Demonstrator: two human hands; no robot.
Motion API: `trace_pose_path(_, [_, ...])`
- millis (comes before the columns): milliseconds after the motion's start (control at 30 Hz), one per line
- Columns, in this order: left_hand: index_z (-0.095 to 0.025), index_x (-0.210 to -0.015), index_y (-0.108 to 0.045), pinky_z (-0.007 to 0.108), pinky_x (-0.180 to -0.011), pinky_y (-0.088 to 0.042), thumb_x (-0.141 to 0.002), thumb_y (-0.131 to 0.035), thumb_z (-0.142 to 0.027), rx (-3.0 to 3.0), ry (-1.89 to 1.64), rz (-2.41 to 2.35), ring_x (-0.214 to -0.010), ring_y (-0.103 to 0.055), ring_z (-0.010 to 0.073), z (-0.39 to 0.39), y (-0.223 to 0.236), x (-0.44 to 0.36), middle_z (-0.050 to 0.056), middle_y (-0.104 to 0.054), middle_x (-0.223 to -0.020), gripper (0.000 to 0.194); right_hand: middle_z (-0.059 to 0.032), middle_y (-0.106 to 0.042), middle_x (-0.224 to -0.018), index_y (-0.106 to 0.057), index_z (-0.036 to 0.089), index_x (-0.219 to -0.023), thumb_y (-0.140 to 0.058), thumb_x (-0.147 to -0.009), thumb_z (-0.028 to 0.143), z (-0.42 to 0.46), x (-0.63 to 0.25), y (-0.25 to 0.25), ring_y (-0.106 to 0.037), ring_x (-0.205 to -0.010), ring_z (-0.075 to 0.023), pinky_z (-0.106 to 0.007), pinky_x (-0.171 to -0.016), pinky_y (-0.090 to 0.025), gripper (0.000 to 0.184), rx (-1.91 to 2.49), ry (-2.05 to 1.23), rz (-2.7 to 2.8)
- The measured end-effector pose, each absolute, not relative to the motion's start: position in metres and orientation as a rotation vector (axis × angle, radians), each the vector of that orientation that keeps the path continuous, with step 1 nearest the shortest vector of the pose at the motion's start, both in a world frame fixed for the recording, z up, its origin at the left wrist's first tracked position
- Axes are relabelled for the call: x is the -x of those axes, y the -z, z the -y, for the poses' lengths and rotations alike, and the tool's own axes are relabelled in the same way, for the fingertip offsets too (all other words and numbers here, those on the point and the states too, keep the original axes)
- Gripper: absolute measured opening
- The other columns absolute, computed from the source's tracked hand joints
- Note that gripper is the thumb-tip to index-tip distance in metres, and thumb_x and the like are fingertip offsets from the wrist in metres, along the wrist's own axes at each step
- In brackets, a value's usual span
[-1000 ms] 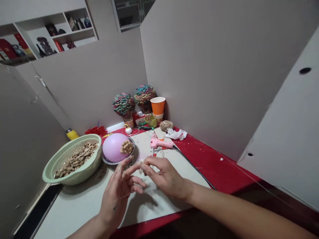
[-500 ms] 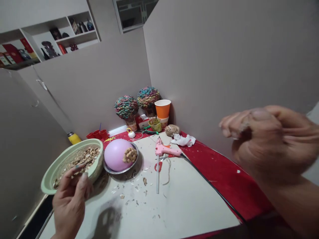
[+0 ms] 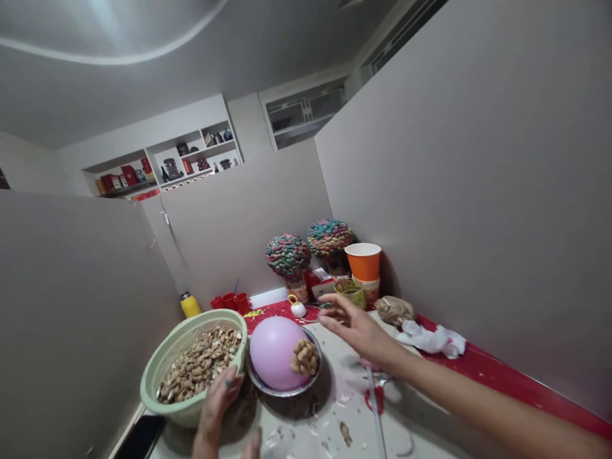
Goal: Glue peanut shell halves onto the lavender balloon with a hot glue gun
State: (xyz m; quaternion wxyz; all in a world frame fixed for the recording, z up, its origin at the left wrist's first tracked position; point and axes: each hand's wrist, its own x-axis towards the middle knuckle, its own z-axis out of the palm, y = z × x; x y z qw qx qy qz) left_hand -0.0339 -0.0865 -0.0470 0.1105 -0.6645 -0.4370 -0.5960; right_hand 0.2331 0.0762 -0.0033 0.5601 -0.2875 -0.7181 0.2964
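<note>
Balloon [image 3: 273, 350]'s in the bowl [image 3: 287, 393] between the left grip [image 3: 218, 400] and right grip [image 3: 356, 326], both spread loosely; green basket [image 3: 153, 390] holds peanuts [image 3: 201, 363].

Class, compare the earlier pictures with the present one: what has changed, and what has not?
The hands, together at first, are apart: the left hand moved left to the basket; the right hand went out right, then back left, now open beyond the balloon. The view tilted up. Balloon, bowl, peanut cluster and basket stayed put.
</note>
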Motion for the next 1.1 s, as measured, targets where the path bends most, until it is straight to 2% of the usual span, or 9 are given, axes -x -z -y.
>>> trace_pose_path(100, [-0.028,-0.151,-0.026,0.052,-0.108,-0.042,-0.088,-0.057,-0.022,2.122,1.483,1.281,-0.142,-0.036,0.0339,0.075,0.056,0.023,0.015,-0.035,-0.156,0.070,-0.0122,-0.071,-0.110,-0.047,0.019,-0.134,-0.048,-0.093,0.055,-0.088,-0.210,0.017,-0.066,-0.105,-0.0273,-0.044,-0.092,-0.051,0.055,0.702,-0.814,1.796])
trace_pose_path(233, [-0.027,-0.155,-0.005,0.058,-0.114,-0.027,-0.088,-0.058,-0.019,2.263,1.198,1.452,-0.149,-0.011,0.0338,0.061,0.055,0.016,0.015,-0.007,-0.164,0.085,-0.0122,-0.052,-0.141,-0.047,0.023,-0.139,-0.043,-0.096,0.057,-0.104,-0.192,0.028,-0.045,-0.133,-0.0293,-0.050,-0.111,-0.032,0.055,0.767,-0.907,1.834])
trace_pose_path(300, [-0.029,-0.154,0.000,0.058,-0.114,-0.025,-0.089,-0.059,-0.020,2.297,1.103,1.486,-0.150,-0.007,0.0330,0.050,0.053,0.016,0.015,0.000,-0.164,0.088,-0.0130,-0.047,-0.145,-0.048,0.020,-0.138,-0.049,-0.098,0.050,-0.111,-0.187,0.030,-0.044,-0.133,-0.0305,-0.056,-0.111,-0.029,0.050,0.783,-0.942,1.845])
trace_pose_path(467, [-0.030,-0.154,0.003,0.060,-0.114,-0.024,-0.088,-0.062,-0.025,2.305,1.065,1.495,-0.150,-0.007,0.0330,0.023,0.055,0.019,0.017,-0.004,-0.164,0.093,-0.0110,-0.046,-0.144,-0.055,0.021,-0.131,-0.053,-0.099,0.041,-0.119,-0.186,0.029,-0.044,-0.131,-0.0301,-0.057,-0.110,-0.031,0.038,0.789,-0.981,1.905])
trace_pose_path(667, [-0.028,-0.154,0.001,0.059,-0.114,-0.026,-0.087,-0.063,-0.024,2.280,1.119,1.534,-0.149,-0.016,0.0332,0.011,0.060,0.017,0.016,-0.016,-0.162,0.093,-0.0128,-0.047,-0.147,-0.039,0.023,-0.147,-0.038,-0.099,0.060,-0.125,-0.188,0.030,-0.045,-0.133,-0.0295,-0.051,-0.112,-0.030,0.060,0.796,-0.978,1.984])
trace_pose_path(800, [-0.029,-0.155,-0.002,0.058,-0.115,-0.025,-0.088,-0.062,-0.023,2.254,1.181,1.553,-0.147,-0.022,0.0317,0.007,0.062,0.018,0.015,-0.023,-0.160,0.090,-0.0132,-0.047,-0.146,-0.037,0.022,-0.149,-0.034,-0.095,0.068,-0.127,-0.190,0.029,-0.043,-0.135,-0.0309,-0.048,-0.111,-0.032,0.071,0.823,-0.929,1.992])
trace_pose_path(900, [-0.030,-0.154,-0.005,0.057,-0.116,-0.023,-0.089,-0.061,-0.024,2.229,1.277,1.616,-0.146,-0.024,0.0311,0.004,0.063,0.018,0.014,-0.023,-0.160,0.086,-0.0143,-0.064,-0.125,-0.038,0.020,-0.148,-0.031,-0.097,0.063,-0.126,-0.190,0.020,-0.060,-0.115,-0.0312,-0.048,-0.099,-0.042,0.067,0.849,-0.865,1.969])
trace_pose_path(1000, [-0.030,-0.154,-0.008,0.056,-0.117,-0.022,-0.090,-0.058,-0.028,2.200,1.375,1.734,-0.146,-0.024,0.0308,0.002,0.063,0.017,0.013,-0.023,-0.160,0.081,-0.0118,-0.071,-0.098,-0.042,0.015,-0.144,-0.031,-0.098,0.058,-0.123,-0.190,0.011,-0.066,-0.095,-0.0305,-0.046,-0.088,-0.046,0.064,0.884,-0.790,1.943])
trace_pose_path(1100, [-0.029,-0.153,-0.011,0.055,-0.118,-0.019,-0.092,-0.056,-0.031,2.202,1.370,1.824,-0.147,-0.023,0.0294,0.001,0.062,0.016,0.014,-0.024,-0.160,0.076,-0.0128,-0.069,-0.100,-0.047,0.014,-0.140,-0.034,-0.097,0.054,-0.122,-0.187,0.008,-0.063,-0.097,-0.0313,-0.044,-0.088,-0.044,0.060,0.910,-0.743,1.952])
